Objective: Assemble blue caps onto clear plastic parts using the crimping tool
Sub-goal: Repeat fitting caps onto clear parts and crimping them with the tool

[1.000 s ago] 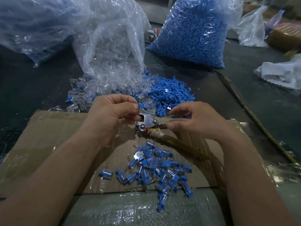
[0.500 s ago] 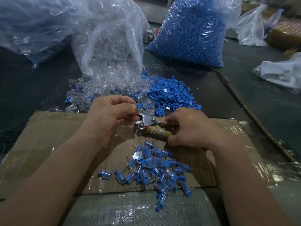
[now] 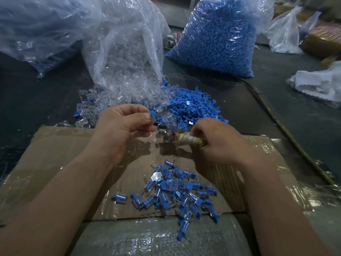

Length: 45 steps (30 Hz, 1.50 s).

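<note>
My left hand [image 3: 125, 126] pinches a small capped part [image 3: 152, 114] between thumb and fingers, just left of the crimping tool's metal jaw [image 3: 163, 130]. My right hand [image 3: 217, 143] grips the tool's tape-wrapped handle [image 3: 188, 141] and holds it over the cardboard. Loose blue caps [image 3: 195, 106] lie in a heap behind the hands, beside spilled clear plastic parts [image 3: 129, 97]. Several assembled pieces [image 3: 177, 189] with blue caps are piled on the cardboard in front of me.
A taped cardboard sheet [image 3: 64, 159] covers the near work area. A clear bag of clear parts [image 3: 125, 52] and a bag of blue caps [image 3: 217, 37] stand at the back. More bags [image 3: 36, 30] lie far left; white plastic [image 3: 321, 84] lies far right.
My right hand slid from the tool's jaw down onto the handle and closed round it. My left hand lifted slightly with the capped part, away from the jaw.
</note>
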Motion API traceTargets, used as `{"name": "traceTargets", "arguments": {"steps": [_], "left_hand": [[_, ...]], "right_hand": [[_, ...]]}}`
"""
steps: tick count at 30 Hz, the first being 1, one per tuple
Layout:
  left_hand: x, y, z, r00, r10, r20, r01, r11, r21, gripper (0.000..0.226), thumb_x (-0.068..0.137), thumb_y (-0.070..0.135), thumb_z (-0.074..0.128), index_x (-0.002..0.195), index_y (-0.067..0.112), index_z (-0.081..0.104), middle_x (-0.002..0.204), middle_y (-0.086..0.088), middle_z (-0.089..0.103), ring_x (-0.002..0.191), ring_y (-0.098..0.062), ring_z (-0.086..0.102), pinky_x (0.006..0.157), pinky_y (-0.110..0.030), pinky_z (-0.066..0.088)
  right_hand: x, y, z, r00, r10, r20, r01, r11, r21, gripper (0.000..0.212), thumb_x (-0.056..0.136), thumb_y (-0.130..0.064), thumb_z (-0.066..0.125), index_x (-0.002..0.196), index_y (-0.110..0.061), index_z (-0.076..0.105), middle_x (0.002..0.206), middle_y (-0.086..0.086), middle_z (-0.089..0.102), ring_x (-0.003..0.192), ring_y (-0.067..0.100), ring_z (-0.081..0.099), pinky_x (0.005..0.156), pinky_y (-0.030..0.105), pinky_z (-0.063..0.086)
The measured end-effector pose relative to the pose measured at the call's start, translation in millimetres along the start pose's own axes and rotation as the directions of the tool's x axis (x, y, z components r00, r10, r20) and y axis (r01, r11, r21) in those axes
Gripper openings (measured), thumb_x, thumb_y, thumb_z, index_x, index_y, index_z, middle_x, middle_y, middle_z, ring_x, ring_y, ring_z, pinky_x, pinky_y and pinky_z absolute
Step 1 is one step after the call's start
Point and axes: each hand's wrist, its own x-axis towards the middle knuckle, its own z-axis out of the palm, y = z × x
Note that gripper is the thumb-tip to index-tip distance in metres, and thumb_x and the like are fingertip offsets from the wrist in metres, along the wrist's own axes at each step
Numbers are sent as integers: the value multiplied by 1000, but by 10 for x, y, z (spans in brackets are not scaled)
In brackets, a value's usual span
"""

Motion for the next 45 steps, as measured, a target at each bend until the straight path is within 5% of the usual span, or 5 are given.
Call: {"name": "traceTargets", "arguments": {"steps": [11, 31, 45], "left_hand": [[-18, -49, 39, 993, 106, -43, -106, 994, 11, 14, 59, 12, 62, 73, 9, 60, 60, -1, 68, 57, -13, 66, 53, -18, 52], [-61, -51, 89, 977, 199, -82, -196, 980, 45, 11, 61, 11, 62, 72, 12, 60, 60, 4, 67, 57, -8, 63, 56, -18, 53], [-119, -46, 134, 960, 245, -136, -212, 952, 219, 23, 80, -5, 59, 73, 17, 59, 66, 3, 64, 59, -5, 62, 57, -13, 49]], "right_hand": [[-28, -103, -4, 962, 44, -271, 42, 952, 302, 18, 86, -33, 56, 89, -26, 40, 79, -11, 43, 66, 5, 41, 54, 24, 27], [-4, -257, 98, 988, -38, -149, 73, 969, 237, 19, 89, -32, 51, 98, -29, 34, 89, -11, 35, 78, 6, 30, 64, 7, 23], [-3, -327, 87, 988, -12, -155, 52, 966, 254, 19, 88, -24, 56, 88, -28, 38, 75, -16, 41, 67, -2, 38, 54, 18, 24]]}}
